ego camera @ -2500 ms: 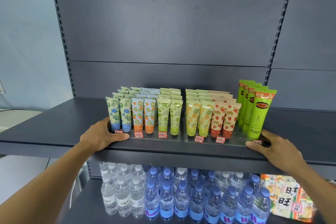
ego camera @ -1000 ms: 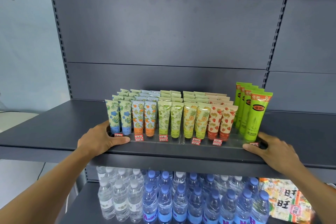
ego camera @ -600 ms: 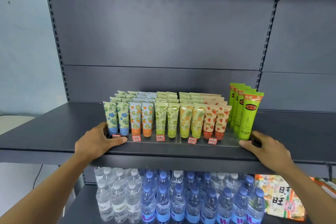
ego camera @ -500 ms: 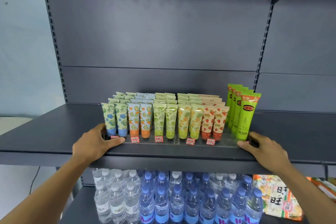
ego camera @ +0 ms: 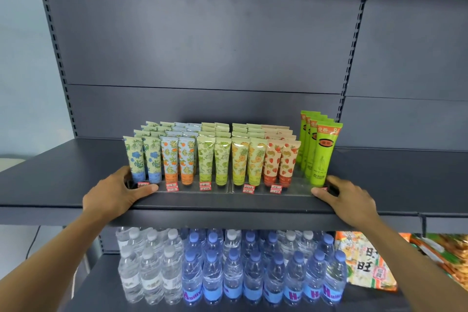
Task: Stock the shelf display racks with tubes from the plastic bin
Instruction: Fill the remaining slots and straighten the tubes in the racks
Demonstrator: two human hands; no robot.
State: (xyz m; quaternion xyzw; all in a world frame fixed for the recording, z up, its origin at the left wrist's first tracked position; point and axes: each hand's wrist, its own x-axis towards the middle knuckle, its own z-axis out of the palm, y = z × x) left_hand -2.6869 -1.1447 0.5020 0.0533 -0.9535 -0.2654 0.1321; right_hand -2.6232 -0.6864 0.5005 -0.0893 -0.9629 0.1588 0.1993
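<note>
Two clear display racks stand side by side on the dark shelf (ego camera: 50, 180), the left rack (ego camera: 192, 189) and the right rack (ego camera: 298, 191) touching at the middle. Rows of upright patterned tubes (ego camera: 222, 159) in blue, orange, green, yellow and strawberry prints fill them. Taller bright green tubes (ego camera: 324, 154) stand at the right end. My left hand (ego camera: 114, 195) holds the left rack's outer corner, thumb along its front. My right hand (ego camera: 352, 200) holds the right rack's outer corner the same way. The plastic bin is out of view.
Bare shelf surface lies left and right of the racks, with the grey back panel behind. On the shelf below stand several water bottles (ego camera: 228, 273), and snack bags (ego camera: 367, 263) lie at the lower right.
The gap between the two racks has closed since the earliest frame, the right rack having slid left. Both hands stay on the rack ends. The view has shifted slightly.
</note>
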